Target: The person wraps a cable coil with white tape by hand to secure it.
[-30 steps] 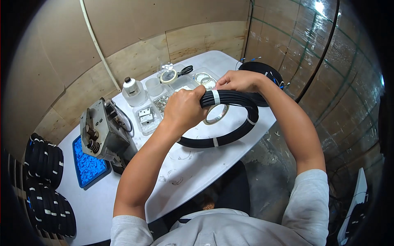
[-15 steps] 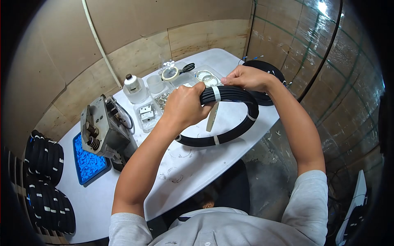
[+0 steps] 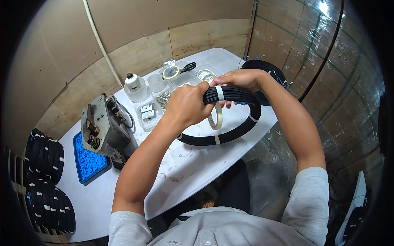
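A black cable coil (image 3: 240, 127) bound with white tape bands is held above the white table (image 3: 193, 164). My left hand (image 3: 186, 104) grips the coil's top left part. My right hand (image 3: 238, 80) is at the coil's top, fingers on the white tape band (image 3: 220, 93) wrapped around it. A roll of pale tape (image 3: 215, 117) hangs inside the coil, just under my hands; my right hand's fingers appear to hold it.
On the table: a grey metal machine (image 3: 102, 129), a blue tray of small blue parts (image 3: 88, 162), a white bottle (image 3: 133, 86), clear boxes with small parts (image 3: 147, 112), scissors (image 3: 186, 67), another tape roll (image 3: 169, 73). Black cable (image 3: 264, 67) lies far right. Finished coils (image 3: 45, 180) are stacked left.
The tape roll has swung under the coil, turning from edge-on to tilted. My right hand has shifted left toward the white band. The coil stays held in place.
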The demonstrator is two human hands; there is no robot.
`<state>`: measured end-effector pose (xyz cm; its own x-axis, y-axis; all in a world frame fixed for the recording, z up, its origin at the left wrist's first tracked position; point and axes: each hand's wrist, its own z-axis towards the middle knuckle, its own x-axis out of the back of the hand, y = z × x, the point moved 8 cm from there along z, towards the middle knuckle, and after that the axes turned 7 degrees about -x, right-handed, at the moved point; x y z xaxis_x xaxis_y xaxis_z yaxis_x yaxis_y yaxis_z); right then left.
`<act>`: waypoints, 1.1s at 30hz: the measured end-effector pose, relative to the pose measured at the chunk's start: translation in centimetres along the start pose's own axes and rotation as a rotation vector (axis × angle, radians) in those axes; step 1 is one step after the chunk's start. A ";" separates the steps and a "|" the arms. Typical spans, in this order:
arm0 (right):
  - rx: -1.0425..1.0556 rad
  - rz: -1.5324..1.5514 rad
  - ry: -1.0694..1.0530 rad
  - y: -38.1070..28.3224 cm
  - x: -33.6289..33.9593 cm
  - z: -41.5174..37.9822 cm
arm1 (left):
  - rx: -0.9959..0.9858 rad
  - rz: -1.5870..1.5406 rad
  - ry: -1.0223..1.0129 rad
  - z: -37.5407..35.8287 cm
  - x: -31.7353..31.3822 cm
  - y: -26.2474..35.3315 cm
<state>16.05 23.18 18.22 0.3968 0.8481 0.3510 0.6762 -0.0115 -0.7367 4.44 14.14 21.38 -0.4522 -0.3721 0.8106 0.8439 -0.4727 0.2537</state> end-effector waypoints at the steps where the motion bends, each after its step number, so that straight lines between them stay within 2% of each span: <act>1: 0.000 0.000 0.001 -0.3 -0.2 0.1 | -0.001 0.000 0.001 0.0 0.0 0.1; 4: -0.071 -0.052 0.009 -0.1 -0.4 0.6 | -0.017 0.002 -0.004 0.0 0.0 0.1; 6: 0.116 -0.019 -0.012 -0.9 0.2 1.8 | -0.028 0.015 -0.034 0.0 -0.3 0.0; 7: 0.115 -0.019 -0.011 -0.7 0.6 2.2 | -0.029 0.014 -0.034 0.0 -0.3 0.0; 9: 0.386 -0.040 0.062 -2.8 1.2 1.6 | -0.036 -0.003 -0.003 -0.1 -0.2 0.0; 10: 0.382 -0.042 0.061 -2.9 1.0 1.3 | -0.034 -0.006 -0.002 -0.1 -0.2 -0.1; 12: 0.447 0.087 0.191 -3.7 1.7 0.0 | -0.004 0.011 -0.021 0.0 -0.5 -0.6; 16: 0.384 0.114 0.235 -3.0 2.2 0.9 | -0.032 -0.021 0.015 -0.1 -0.3 -0.3; 18: 0.411 0.095 0.191 -2.2 2.2 1.7 | -0.045 -0.008 0.029 -0.2 -0.3 -0.2; 20: 0.351 -0.095 0.109 -1.3 1.2 2.3 | -0.045 -0.015 0.035 -0.3 -0.1 -0.1; 24: 0.202 0.095 -0.072 0.9 0.6 2.8 | -0.051 -0.026 0.041 -0.5 0.0 -0.4; 25: 0.240 0.112 -0.117 1.3 0.7 3.3 | -0.051 -0.025 0.041 -0.6 0.0 -0.5; 29: 0.281 -0.035 -0.133 1.5 0.5 4.5 | -0.024 -0.005 0.001 -0.4 0.2 -0.4; 31: 0.285 -0.092 -0.012 1.1 1.1 4.9 | -0.004 0.000 -0.040 -0.4 0.0 -0.5; 33: 0.297 -0.102 0.014 0.6 1.5 4.7 | -0.002 -0.035 -0.055 -0.4 -0.1 -0.6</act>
<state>14.11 26.99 15.62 0.3465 0.8293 0.4384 0.5030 0.2302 -0.8331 3.83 14.13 20.93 -0.4644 -0.3110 0.8292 0.8274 -0.4862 0.2811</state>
